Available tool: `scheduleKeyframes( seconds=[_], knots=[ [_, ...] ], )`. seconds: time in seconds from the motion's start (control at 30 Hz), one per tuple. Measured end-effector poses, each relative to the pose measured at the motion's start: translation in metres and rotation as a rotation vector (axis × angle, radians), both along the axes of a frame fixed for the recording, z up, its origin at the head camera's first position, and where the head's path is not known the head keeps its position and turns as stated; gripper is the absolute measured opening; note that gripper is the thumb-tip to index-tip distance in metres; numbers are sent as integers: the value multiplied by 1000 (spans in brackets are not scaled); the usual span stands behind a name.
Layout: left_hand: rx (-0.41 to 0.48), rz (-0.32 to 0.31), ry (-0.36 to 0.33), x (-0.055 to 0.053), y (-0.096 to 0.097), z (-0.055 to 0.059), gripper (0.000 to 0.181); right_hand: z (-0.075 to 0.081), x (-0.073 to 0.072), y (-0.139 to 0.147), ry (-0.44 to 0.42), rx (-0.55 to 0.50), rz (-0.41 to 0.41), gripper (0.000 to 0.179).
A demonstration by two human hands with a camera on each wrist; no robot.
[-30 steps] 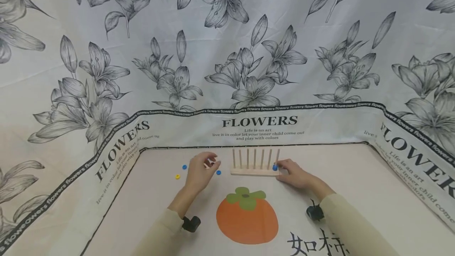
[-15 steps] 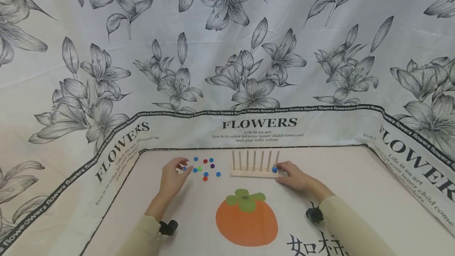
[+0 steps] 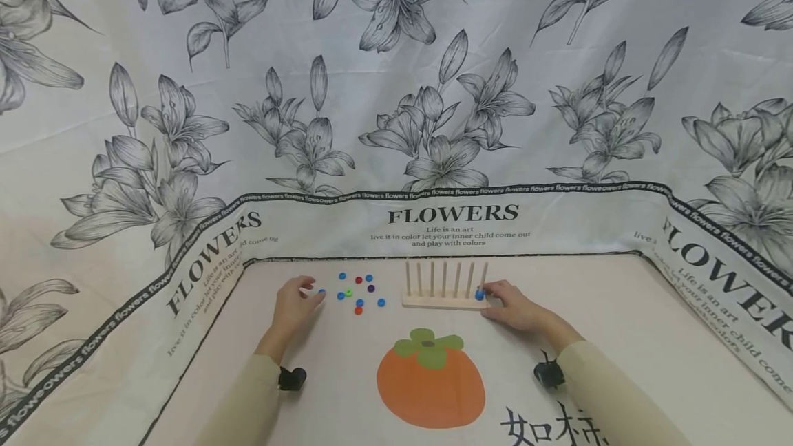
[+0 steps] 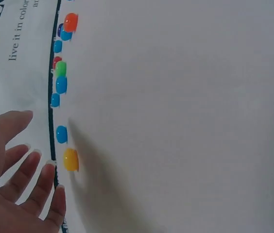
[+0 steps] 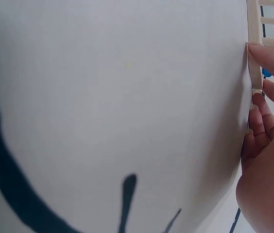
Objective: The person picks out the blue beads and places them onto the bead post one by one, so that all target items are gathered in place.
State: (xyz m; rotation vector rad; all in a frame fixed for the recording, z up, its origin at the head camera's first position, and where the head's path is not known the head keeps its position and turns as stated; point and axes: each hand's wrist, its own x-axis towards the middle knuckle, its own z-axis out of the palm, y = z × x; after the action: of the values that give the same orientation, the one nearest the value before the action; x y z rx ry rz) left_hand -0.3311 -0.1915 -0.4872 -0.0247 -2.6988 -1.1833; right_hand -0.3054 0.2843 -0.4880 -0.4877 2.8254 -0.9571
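My left hand point(image 3: 294, 310) hovers at the left end of a scatter of small beads, fingers loosely spread and holding nothing. Nearest to it are a blue bead point(image 4: 61, 134) and a yellow bead point(image 4: 71, 159); the hand hides the yellow one in the head view. A wooden peg rack point(image 3: 434, 301) with a row of upright pegs stands to the right of the beads. With thumb and fingers, my right hand point(image 3: 515, 307) grips the right end of its base. Low on the rightmost peg sits another blue bead point(image 3: 480, 294), close to the right fingertips.
Between the left hand and the rack lie several blue beads, a green bead point(image 3: 349, 292), a red bead point(image 3: 358, 280), a purple bead point(image 3: 371, 288) and an orange bead point(image 3: 358, 310). Behind them rises a flower-printed curtain point(image 3: 452, 226). A persimmon print point(image 3: 430, 391) marks the tablecloth.
My left hand has moved left from over the beads, uncovering most of them, and now covers the yellow one in the head view. The right hand stays at the rack's end.
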Motion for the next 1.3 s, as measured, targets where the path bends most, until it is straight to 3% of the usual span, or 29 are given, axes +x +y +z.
scheduleKeyframes(
  seconds=[0.23, 0.53, 0.93, 1.3],
  knots=[
    [-15, 33, -143, -7, 3, -5, 41, -2, 2, 0, 20, 8, -7, 65],
    [-44, 46, -154, -10, 5, -4, 35, 3, 2, -5, -9, 4, -30, 59],
    [-66, 84, -165, -12, 8, -6, 27, -13, -8, 3, 0, -7, -36, 63],
    [-117, 93, -175, -13, 8, -5, 25, -11, -6, 2, 11, -4, -30, 64]
  ],
)
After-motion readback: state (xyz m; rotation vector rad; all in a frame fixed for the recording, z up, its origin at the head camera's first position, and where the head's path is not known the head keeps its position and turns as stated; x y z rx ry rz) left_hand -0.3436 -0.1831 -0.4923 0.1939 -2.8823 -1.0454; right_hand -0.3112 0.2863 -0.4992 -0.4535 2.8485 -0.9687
